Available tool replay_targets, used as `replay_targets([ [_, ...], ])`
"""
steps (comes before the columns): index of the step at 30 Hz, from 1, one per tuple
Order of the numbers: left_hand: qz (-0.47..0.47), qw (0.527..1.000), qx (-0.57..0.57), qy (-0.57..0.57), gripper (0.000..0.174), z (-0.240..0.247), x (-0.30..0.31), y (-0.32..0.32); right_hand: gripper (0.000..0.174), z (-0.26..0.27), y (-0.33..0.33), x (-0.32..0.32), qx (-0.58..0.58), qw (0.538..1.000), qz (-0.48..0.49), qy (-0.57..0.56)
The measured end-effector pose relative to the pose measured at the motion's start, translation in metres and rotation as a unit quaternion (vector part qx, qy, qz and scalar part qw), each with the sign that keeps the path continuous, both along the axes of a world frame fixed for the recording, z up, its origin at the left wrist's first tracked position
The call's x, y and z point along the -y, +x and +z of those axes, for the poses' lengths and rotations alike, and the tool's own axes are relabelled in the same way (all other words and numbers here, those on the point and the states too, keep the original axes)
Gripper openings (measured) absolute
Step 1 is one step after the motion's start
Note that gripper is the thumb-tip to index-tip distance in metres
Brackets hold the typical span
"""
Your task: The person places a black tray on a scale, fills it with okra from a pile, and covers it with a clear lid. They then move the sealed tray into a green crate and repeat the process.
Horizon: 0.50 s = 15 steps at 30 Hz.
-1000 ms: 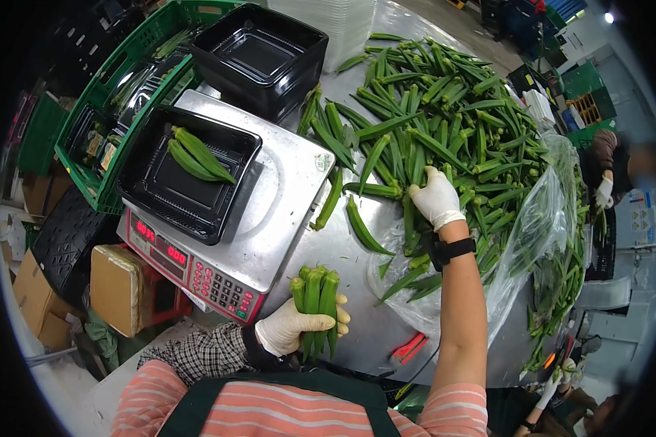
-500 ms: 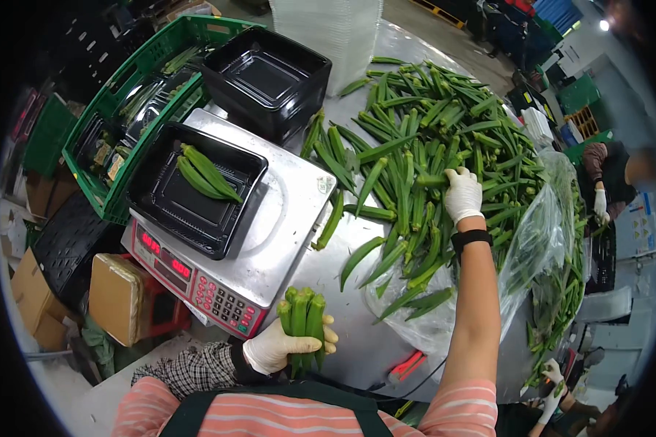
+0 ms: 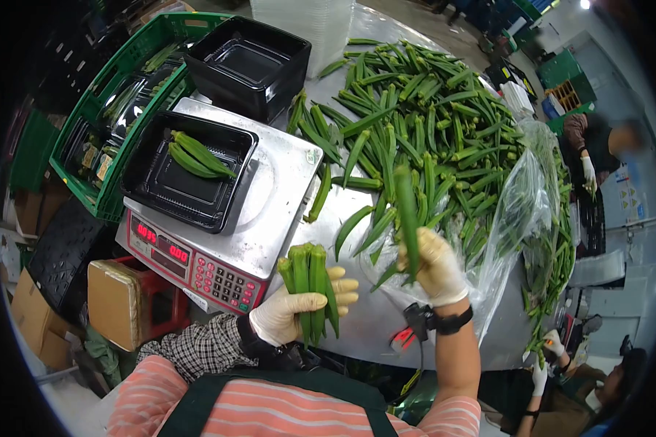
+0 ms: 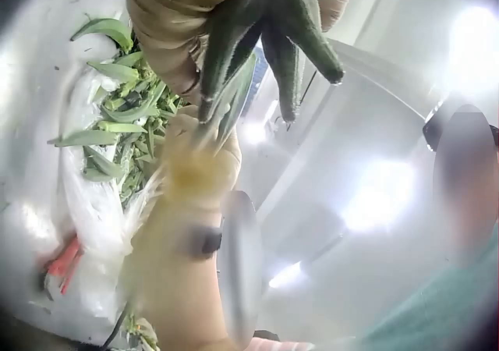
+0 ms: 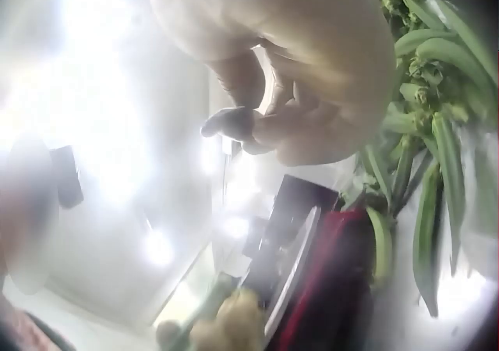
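Observation:
Gloved in white, the left hand (image 3: 291, 309) holds a bunch of several okra pods (image 3: 310, 288) upright near the scale's front corner; its thumb lies across them. In the left wrist view the pod tips (image 4: 292, 62) stick out from that hand. The right hand (image 3: 436, 269), also gloved, pinches a single okra pod (image 3: 407, 211) above the table, to the right of the bunch. A large okra pile (image 3: 430, 109) lies beyond it. On the scale (image 3: 270, 189), a black tray (image 3: 186, 186) holds a few pods (image 3: 197, 156).
Stacked black trays (image 3: 251, 65) stand behind the scale, beside a green crate (image 3: 65, 164) of packed trays. Clear plastic film (image 3: 514, 211) lies by the pile. A red-handled tool (image 3: 402, 339) is near the front edge. Other people (image 3: 598, 153) work at the right.
The right hand has come back from the pile towards the left hand with one pod. The left hand still grips its bunch, its fingers now more extended behind it.

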<state>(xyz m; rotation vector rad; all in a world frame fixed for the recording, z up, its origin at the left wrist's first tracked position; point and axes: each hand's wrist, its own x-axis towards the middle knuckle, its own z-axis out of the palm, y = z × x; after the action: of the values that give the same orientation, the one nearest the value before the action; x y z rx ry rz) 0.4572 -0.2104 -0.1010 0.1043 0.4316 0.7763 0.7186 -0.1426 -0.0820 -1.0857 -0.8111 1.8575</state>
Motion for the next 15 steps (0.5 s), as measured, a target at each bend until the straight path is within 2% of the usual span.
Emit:
replay_targets([
  [2, 0.022, 1.0, 0.005, 0.014, 0.062, 0.0, -0.001, 0.006, 0.021, 0.005, -0.031, 0.04, 0.207, 0.977, 0.02, 0.035],
  [3, 0.052, 0.998, 0.01, 0.031, 0.062, 0.0, 0.0, 0.008, 0.019, 0.008, -0.047, 0.056, 0.258, 0.96, 0.087, 0.061],
  [4, 0.038, 0.999, -0.002, 0.012, 0.057, 0.001, 0.001, 0.007, 0.018, 0.001, -0.058, 0.071, 0.292, 0.934, 0.13, 0.157],
  [5, 0.034, 0.999, -0.002, 0.013, 0.057, -0.002, 0.003, 0.005, 0.015, 0.004, -0.069, 0.082, 0.271, 0.948, 0.132, 0.101],
  [6, 0.019, 1.0, 0.0, -0.002, 0.054, -0.007, 0.004, 0.004, 0.015, 0.003, -0.066, 0.082, 0.295, 0.933, 0.146, 0.144],
  [7, 0.003, 1.0, 0.002, -0.017, 0.051, -0.009, 0.005, 0.002, 0.014, 0.002, -0.061, 0.081, 0.318, 0.916, 0.159, 0.187],
  [9, 0.014, 1.0, -0.001, -0.022, 0.049, -0.003, 0.007, -0.002, 0.015, 0.0, -0.025, 0.058, 0.455, 0.853, 0.156, 0.201],
  [11, 0.025, 0.999, -0.002, -0.025, 0.047, -0.002, 0.008, -0.006, 0.019, -0.017, 0.011, 0.027, 0.565, 0.805, -0.075, 0.166],
  [13, 0.017, 0.999, -0.007, -0.033, 0.045, -0.006, 0.011, -0.01, 0.02, -0.056, 0.066, 0.002, 0.611, 0.761, -0.142, 0.168],
  [15, 0.017, 0.999, -0.02, -0.034, 0.046, -0.007, 0.013, -0.011, 0.022, -0.064, 0.067, -0.013, 0.61, 0.766, -0.131, 0.153],
])
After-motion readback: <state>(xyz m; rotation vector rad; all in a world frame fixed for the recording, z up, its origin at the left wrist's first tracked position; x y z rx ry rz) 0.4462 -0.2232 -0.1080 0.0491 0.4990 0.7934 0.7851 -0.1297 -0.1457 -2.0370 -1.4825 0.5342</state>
